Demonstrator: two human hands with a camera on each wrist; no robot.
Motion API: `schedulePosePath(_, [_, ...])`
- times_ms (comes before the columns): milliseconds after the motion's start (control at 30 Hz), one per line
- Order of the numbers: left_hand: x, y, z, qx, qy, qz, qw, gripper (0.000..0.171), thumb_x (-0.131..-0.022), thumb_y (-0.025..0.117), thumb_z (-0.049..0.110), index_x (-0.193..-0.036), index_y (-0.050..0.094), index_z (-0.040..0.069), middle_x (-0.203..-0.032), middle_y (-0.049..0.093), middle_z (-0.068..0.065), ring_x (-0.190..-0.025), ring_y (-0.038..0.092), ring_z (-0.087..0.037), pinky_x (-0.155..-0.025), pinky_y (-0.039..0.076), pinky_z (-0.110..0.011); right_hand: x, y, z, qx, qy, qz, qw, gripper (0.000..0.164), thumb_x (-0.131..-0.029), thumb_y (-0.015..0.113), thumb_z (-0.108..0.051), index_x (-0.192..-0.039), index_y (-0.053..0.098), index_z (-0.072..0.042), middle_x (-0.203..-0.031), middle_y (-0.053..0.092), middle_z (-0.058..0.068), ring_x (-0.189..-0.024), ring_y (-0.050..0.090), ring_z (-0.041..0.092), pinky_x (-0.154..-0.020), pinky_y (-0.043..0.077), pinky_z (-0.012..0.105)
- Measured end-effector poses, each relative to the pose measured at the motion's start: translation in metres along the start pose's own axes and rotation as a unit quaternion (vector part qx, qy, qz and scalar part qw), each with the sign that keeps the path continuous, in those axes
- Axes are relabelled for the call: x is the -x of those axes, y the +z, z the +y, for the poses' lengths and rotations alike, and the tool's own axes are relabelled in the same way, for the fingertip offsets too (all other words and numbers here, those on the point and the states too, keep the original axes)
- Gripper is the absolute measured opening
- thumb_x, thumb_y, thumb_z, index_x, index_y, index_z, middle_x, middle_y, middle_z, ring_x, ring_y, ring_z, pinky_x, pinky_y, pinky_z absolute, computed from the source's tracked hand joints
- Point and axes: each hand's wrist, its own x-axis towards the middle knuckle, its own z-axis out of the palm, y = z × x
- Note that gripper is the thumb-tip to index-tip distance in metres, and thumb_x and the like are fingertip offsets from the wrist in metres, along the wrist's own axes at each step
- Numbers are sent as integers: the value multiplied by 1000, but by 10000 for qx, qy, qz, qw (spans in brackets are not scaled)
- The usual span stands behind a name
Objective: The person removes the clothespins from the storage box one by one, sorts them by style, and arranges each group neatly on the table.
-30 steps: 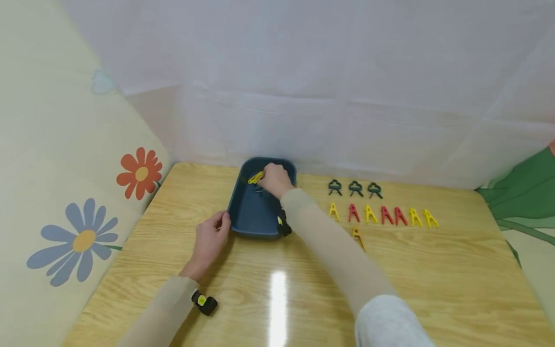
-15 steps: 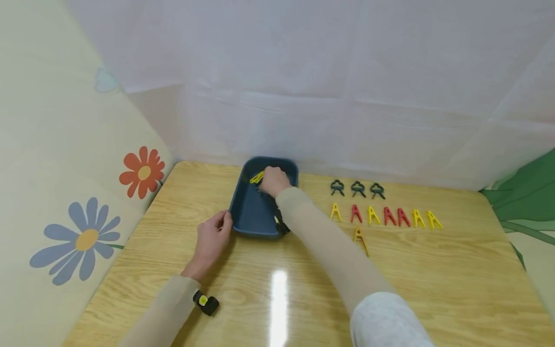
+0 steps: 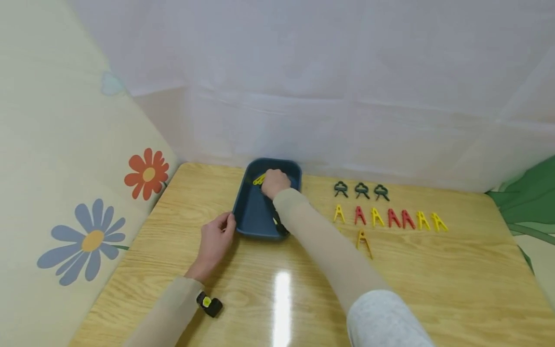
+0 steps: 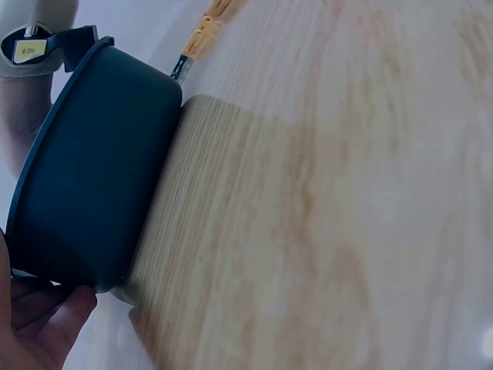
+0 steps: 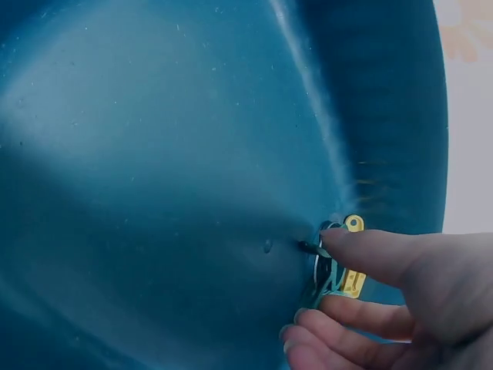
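Note:
A dark blue plastic tray [image 3: 256, 219] stands near the back edge of the table. My left hand [image 3: 217, 241] grips its front left corner, fingers curled at the rim; the left wrist view shows the tray's outer wall [image 4: 100, 162] with fingertips [image 4: 65, 324] at its end. Inside the tray, toward the back, is my right hand [image 3: 276, 183]. In the right wrist view its thumb and fingers pinch a dark green clip [image 5: 327, 266], partly hidden by them. Right behind that lies a yellow clip [image 5: 354, 223], also visible as yellow clips [image 3: 259, 180] in the head view.
Right of the tray lie a row of three dark green clips [image 3: 362, 190] and a row of yellow and red clips [image 3: 392, 218]. One orange-yellow clip [image 3: 363, 241] lies in front, beside the right sleeve [image 3: 329, 246]. A white cloth [image 3: 321, 96] hangs behind the table [image 3: 416, 279].
My right hand has shifted slightly left and lower in the tray, now covering the dark green clip visible earlier. The left hand keeps its grip. The head view has turned slightly left.

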Motion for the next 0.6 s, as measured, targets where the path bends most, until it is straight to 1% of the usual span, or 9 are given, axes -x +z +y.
schedulePosePath(167, [0,-1,0,-31,-50,-56,10000,28,-106,54,11,-112,78,-2,-104,78,-19,-96,74,-29,-81,59,-38,0,1,0,144,59,-15,9999,19,-105,61,-20,-111,73,-7,-96,70,10,-77,62,22,-68,53,36])
schedulePosePath(333, [0,-1,0,-19,-69,-65,10000,28,-106,54,11,-110,78,-1,-101,78,-17,-93,74,-27,-77,56,-25,1,0,0,175,47,-64,9998,19,-105,60,-21,-108,73,-7,-94,70,9,-75,61,22,-69,54,36])
schedulePosePath(400, [1,-1,1,-21,-66,-55,10000,27,-106,54,11,-110,78,-1,-101,78,-17,-92,74,-26,-76,55,-23,2,0,0,208,23,-60,9998,19,-105,61,-21,-108,73,-8,-95,70,9,-76,61,22,-69,55,36])
schedulePosePath(600, [1,1,-1,-14,-26,20,10000,27,-105,55,11,-110,78,-1,-101,78,-17,-92,74,-27,-76,57,-25,0,3,0,379,-5,-104,9992,21,-104,62,-24,-110,74,-8,-103,71,10,-83,64,22,-73,57,36])
